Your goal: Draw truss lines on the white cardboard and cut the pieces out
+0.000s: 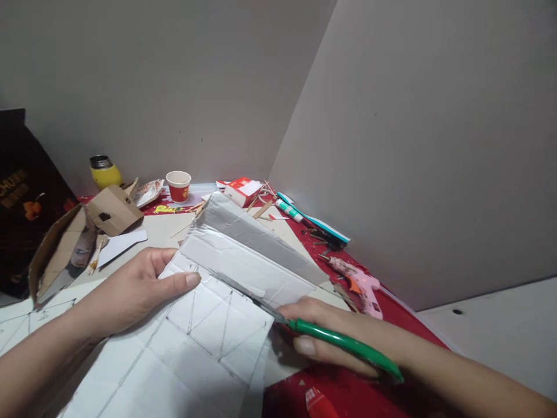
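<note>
My left hand [130, 290] grips the edge of a white cardboard sheet [174, 354], its thumb flat on top and its fingers out of sight behind. Pencilled lines and triangles mark the sheet, and its far part is folded up. In my right hand [335, 331] is a pair of scissors [343, 342] with green handles. One dark blade lies across the cardboard along a drawn line, close to the fold; the other blade is hidden. The blade's tip points toward my left thumb.
Behind stand a yellow jar [105, 173], a red paper cup [178, 187] and a red-and-white box [242, 191]. A pink glue gun [361, 284] lies at the right, near a glue tube [289, 210]. Brown cardboard pieces [115, 208] sit at the left. Grey walls [391, 145] close the corner.
</note>
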Demonstrator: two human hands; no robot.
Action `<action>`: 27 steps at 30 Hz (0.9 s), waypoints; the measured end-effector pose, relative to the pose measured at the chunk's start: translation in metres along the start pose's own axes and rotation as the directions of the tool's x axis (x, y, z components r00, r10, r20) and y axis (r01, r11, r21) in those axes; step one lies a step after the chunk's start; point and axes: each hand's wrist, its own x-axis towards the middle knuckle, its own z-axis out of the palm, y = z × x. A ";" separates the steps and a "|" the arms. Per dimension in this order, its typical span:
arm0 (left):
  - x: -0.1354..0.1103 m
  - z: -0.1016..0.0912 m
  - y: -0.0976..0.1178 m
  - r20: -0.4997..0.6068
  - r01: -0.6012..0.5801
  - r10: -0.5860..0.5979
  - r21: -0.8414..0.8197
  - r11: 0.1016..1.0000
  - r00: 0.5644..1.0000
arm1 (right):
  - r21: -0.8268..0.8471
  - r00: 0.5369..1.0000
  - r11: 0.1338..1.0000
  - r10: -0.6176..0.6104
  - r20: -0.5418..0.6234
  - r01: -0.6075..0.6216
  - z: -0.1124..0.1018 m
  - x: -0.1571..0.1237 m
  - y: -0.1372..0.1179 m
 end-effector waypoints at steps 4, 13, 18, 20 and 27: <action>-0.001 0.000 0.000 -0.013 0.014 -0.014 -0.004 1.000 1.000 | 0.046 0.999 0.999 0.025 0.024 -0.026 0.002 0.001 0.002; -0.001 0.000 -0.002 -0.003 -0.006 0.006 0.004 1.000 1.000 | 0.096 0.999 0.995 0.025 0.035 -0.029 0.004 0.001 0.003; 0.000 -0.002 -0.004 0.008 0.003 -0.003 -0.010 1.000 1.000 | 0.101 1.000 0.995 0.011 0.020 -0.013 0.006 0.002 0.004; 0.001 -0.001 -0.003 0.020 -0.003 0.003 -0.020 1.000 1.000 | 0.108 1.000 0.994 0.005 0.016 -0.007 0.007 0.003 0.005; 0.001 0.002 -0.001 0.036 -0.033 0.035 -0.050 0.998 0.999 | 0.106 1.000 0.994 -0.027 -0.009 0.027 0.009 0.004 0.005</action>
